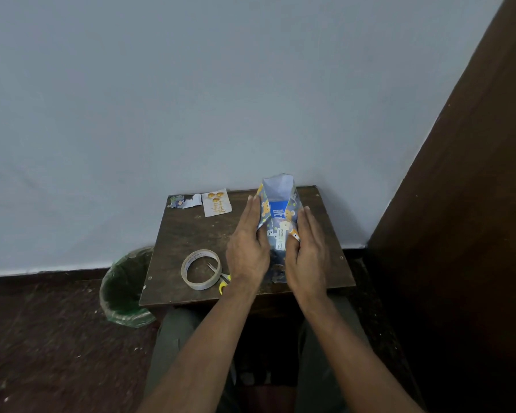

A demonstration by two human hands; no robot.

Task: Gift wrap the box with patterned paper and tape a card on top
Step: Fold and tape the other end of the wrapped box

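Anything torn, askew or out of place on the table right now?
A torn scrap of wrapping paper lies at the table's far left corner beside the card. The scissors lie partly under the tape roll. The box's far end shows uncovered between both hands.

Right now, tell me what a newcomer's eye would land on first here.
The half-wrapped box at the small wooden table's back right, its blue face still bare, with the left hand and right hand pressing patterned paper against its sides. Next, the tape roll over yellow-handled scissors front left, and the card at the back.
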